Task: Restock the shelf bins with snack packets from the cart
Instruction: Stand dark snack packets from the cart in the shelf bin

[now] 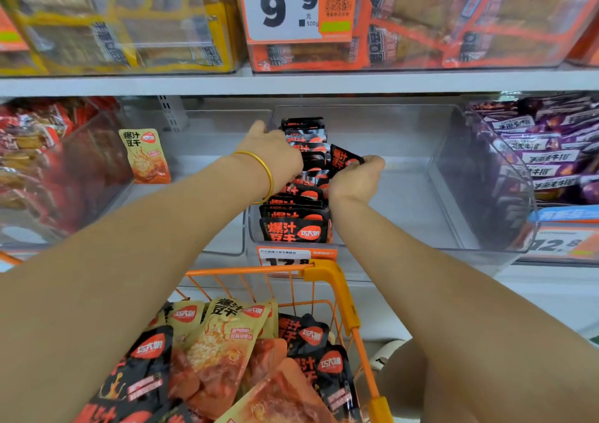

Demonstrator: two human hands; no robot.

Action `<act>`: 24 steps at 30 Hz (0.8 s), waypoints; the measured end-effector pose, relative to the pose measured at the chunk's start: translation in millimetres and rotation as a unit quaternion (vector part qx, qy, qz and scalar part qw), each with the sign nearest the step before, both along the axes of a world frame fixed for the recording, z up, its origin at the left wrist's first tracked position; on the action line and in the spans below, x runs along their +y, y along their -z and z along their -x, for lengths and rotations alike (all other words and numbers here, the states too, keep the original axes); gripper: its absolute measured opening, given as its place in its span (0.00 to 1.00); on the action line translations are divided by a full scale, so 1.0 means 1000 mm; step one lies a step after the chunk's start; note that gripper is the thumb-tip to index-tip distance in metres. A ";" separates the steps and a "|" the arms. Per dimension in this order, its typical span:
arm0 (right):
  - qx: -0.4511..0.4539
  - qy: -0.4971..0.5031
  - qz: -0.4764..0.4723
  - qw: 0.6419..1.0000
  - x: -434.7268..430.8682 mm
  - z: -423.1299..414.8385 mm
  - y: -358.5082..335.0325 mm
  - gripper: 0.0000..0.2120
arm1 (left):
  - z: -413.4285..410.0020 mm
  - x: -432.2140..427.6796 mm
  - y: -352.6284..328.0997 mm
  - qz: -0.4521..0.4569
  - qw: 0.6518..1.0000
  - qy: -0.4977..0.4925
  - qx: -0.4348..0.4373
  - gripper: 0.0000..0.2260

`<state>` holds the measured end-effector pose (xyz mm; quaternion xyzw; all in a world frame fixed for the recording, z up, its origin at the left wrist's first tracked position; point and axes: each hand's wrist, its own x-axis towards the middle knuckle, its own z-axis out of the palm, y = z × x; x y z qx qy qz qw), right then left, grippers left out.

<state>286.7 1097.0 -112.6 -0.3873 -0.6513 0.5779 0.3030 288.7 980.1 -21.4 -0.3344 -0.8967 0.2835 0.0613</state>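
A clear shelf bin (405, 195) on the middle shelf holds a row of black snack packets (293, 225) standing along its left side. My left hand (275, 153), with a gold bangle on the wrist, reaches into the bin and rests on the row, fingers curled among the packets. My right hand (359, 176) pinches one black packet (343, 160), tilted, beside the row. Below, the orange wire cart (337, 280) carries several black and yellow packets (227, 351).
A single yellow packet (146, 155) stands in the clear bin to the left. Red packets (39, 163) fill the far-left bin, purple ones (544, 153) the right bin. Price tags hang on the bin fronts. The upper shelf (291, 82) overhangs the bins.
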 end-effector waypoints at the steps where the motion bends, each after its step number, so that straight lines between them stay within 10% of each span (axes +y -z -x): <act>1: -0.005 -0.001 -0.007 1.000 -0.001 0.001 0.000 0.08 | 0.000 0.000 0.000 -0.021 1.000 -0.008 -0.007 0.10; 7: 0.009 -0.022 0.000 1.000 -0.001 0.006 0.003 0.10 | -0.010 0.004 0.023 -0.244 0.964 0.046 -0.093 0.22; 18: 0.053 -0.017 0.075 0.996 0.036 0.008 0.002 0.05 | -0.026 0.003 0.042 -0.204 0.959 -0.066 -0.184 0.27; 24: 0.019 -0.073 -0.111 0.991 0.064 0.014 -0.005 0.10 | -0.029 0.006 0.038 -0.283 0.944 -0.059 -0.158 0.23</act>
